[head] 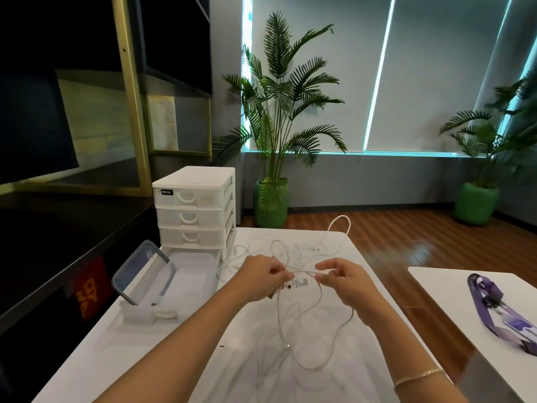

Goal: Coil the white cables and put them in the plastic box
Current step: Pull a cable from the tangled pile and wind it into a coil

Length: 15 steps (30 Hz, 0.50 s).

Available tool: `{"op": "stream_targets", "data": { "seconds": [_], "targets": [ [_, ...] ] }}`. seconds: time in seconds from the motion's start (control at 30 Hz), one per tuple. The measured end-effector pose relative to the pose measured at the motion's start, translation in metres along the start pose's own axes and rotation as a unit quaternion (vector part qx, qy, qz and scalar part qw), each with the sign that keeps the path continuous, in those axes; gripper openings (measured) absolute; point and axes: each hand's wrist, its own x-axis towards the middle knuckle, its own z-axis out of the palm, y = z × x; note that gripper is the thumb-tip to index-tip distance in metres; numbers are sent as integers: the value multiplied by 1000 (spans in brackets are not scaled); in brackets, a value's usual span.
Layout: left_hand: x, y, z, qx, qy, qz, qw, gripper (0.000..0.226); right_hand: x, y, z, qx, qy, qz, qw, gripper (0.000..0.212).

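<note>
Both hands work above the white table [180,359]; the left hand [263,274] pinches a white cable [302,271] between thumb and curled fingers, and the right hand [345,279] pinches the same cable a little way along, so that a short length runs nearly taut between them; below that length hang several small connector ends [300,282], and the rest of the cable drops in loose, uneven loops onto the table near the person; no tidy coil shows yet, so the coiling seems to be only at its start; farther back lies a tangle of more white cables [293,245], still uncoiled, with one loop [340,223] standing up past the far edge; the plastic box [186,274], a clear drawer pulled from the foot of the white drawer unit [194,207], sits open at the left, just beside the left hand; a transparent lid [145,270] leans in its near end, and I cannot tell whether any coiled cable is yet inside; by my reckoning nearly all the task is left: this cable to be wound and stowed, then the others; on a second table at the right lies a purple lanyard [499,311], apart from the work.
</note>
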Motion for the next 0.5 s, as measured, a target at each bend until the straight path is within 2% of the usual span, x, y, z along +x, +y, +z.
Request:
{"op": "stream_targets", "data": {
  "seconds": [0.17,0.33,0.4,0.5],
  "targets": [
    [-1,0,4,31,9,-33,999,26,2,1,-10,-25,18,-10,999,4],
    [-3,10,3,49,-79,-9,996,21,2,-1,-13,-84,43,-17,995,18],
    [-3,14,2,20,-123,-17,992,16,3,-2,-12,-107,53,-20,993,25],
    [-3,19,-2,-97,-181,-55,977,16,6,-4,-11,-120,57,-19,991,28]
  ]
}}
